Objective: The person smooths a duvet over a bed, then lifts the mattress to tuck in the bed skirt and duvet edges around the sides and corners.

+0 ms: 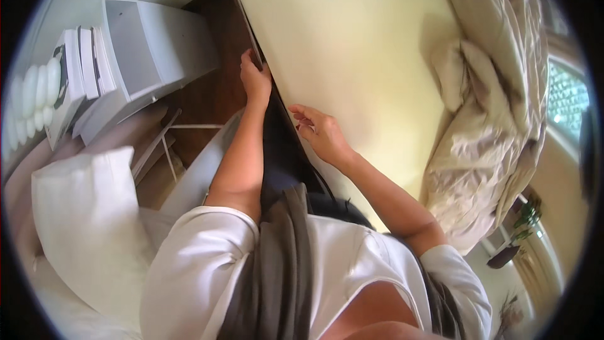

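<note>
A bed mattress (352, 44) with a smooth cream cover stretches away in front of me. My left hand (255, 80) is at its left side, farther along, with the fingers curled at the mattress edge; part of the grip is hidden. Closer to me, my right hand (326, 137) hovers over the same edge. Its fingers are loosely bent, with a gap between thumb and forefinger, and I see nothing in them. Below the edge, the bed's side looks dark.
Rumpled beige bedding (484, 132) lies along the mattress's right side. To the left stand a white cabinet (176, 41) and upright books (88, 63). A white pillow (88, 214) rests at the lower left. A plant (527, 217) and a window (566, 97) are at the right.
</note>
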{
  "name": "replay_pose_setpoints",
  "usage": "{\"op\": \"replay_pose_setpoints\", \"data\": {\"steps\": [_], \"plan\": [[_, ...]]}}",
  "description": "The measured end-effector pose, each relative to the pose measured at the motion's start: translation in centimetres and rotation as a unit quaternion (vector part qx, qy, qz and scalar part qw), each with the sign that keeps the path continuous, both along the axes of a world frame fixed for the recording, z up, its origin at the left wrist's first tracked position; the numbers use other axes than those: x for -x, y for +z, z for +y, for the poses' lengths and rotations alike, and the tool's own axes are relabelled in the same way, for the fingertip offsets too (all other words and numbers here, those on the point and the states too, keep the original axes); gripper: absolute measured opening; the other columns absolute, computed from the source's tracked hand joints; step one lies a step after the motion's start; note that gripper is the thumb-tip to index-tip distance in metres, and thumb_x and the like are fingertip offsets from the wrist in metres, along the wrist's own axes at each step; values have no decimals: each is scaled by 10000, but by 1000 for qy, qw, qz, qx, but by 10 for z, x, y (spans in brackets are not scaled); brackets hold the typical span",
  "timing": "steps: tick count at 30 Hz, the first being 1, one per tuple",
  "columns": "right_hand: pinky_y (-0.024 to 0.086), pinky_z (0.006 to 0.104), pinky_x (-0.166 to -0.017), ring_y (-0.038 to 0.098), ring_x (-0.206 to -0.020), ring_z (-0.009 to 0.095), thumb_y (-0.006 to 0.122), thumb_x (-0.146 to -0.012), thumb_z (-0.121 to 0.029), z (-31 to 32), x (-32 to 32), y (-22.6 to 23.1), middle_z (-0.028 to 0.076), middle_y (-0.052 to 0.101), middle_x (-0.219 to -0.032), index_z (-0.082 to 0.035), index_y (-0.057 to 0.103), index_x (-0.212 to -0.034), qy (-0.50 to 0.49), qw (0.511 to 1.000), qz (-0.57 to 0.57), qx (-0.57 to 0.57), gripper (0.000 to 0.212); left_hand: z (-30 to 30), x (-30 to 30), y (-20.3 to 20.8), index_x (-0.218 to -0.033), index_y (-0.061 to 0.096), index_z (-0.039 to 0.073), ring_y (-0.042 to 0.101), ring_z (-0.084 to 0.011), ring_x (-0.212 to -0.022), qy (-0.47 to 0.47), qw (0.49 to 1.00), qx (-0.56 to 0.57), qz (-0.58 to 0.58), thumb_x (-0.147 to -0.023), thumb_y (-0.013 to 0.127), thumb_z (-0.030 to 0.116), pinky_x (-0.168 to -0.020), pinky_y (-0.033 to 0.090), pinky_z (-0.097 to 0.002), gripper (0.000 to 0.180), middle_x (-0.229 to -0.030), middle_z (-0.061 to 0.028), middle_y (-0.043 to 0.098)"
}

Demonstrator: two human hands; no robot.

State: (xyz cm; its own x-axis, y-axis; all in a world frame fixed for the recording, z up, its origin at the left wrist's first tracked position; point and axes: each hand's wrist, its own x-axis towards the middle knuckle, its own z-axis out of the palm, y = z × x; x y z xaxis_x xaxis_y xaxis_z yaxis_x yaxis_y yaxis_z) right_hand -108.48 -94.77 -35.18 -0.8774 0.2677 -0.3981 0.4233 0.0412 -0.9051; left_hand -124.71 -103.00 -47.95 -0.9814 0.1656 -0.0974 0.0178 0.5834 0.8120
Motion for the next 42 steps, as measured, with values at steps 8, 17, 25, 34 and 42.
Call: {"op": "replay_pose_setpoints", "data": {"steps": [8, 17, 25, 34, 42], "plan": [[347, 382, -980, 466, -1123, 358, 557, -724, 22, -84, -116, -44, 225, 457, -1229, 9, 307, -1316, -25, 978, 73, -192, 643, -29, -132, 49, -1266, 238, -28, 523, -373, -1020, -152, 981, 45, -111, -689, 637, 30, -884, 407, -375, 704, -1108, -268, 507], [444, 464, -822, 591, -856, 376, 494, -736, -54, -170, -236, -83, 242, 601, -910, -73, 371, -1292, 52, 945, -295, -134, 569, -60, -105, -5, -1257, 262, -33, 526, -192, -894, -213, 976, -15, -48, -697, 678, 9, -725, 460, -285, 699, -1139, -160, 451], [475, 448, -696, 607, -752, 337, 499, -733, -71, -264, -411, -128, 172, 616, -804, -108, 594, -1005, -91, 841, -483, -226, 291, -53, -100, -19, -1294, 225, -56, 452, -292, -1129, -218, 975, 11, -52, -674, 745, 90, -965, 358, -345, 822, -1264, -228, 402], [316, 370, -931, 491, -1032, 201, 630, -688, -205, -338, -519, -103, 43, 598, -935, -128, 633, -829, -283, 777, -448, -340, 160, -88, -198, -27, -1178, 372, -84, 514, -274, -1035, -316, 942, 22, -108, -738, 660, 59, -915, 398, -341, 545, -1175, -209, 501], [269, 459, -933, 424, -1067, 251, 551, -786, -328, -365, -627, -96, 55, 578, -959, -122, 671, -862, -326, 718, -552, -271, 250, -116, -302, -39, -1190, 369, -63, 560, -285, -956, -215, 958, 108, -158, -758, 649, 128, -790, 475, -369, 549, -1127, -213, 527]]}}
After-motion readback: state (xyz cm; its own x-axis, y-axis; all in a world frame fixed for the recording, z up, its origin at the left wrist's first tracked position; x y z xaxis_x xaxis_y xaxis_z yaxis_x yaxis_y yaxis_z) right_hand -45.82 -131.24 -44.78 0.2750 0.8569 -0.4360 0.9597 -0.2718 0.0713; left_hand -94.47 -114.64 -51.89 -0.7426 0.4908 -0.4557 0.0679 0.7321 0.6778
